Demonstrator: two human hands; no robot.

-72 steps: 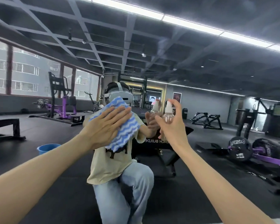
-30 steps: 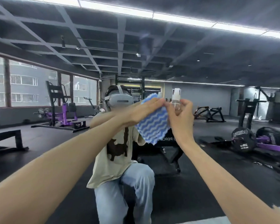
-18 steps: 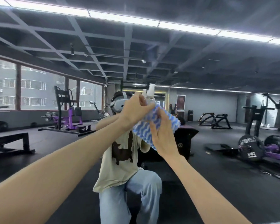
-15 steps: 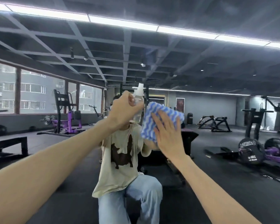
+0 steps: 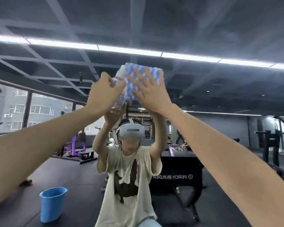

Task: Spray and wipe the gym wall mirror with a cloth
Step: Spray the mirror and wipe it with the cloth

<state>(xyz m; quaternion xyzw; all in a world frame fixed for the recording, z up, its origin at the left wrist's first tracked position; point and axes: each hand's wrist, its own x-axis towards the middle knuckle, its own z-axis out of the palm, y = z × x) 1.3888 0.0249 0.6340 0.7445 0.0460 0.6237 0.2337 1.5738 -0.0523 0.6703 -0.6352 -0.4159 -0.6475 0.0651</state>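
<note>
Head view: the left hand (image 5: 105,94) has its fingers curled round a clear spray bottle (image 5: 120,102), held high before the mirror (image 5: 220,95). Just right of those fingers, the right hand (image 5: 148,93) lies flat, fingers straight and spread, pressing the blue-and-white cloth (image 5: 121,72) onto the glass. A blue bucket (image 5: 52,203) shows reflected well below.
</note>
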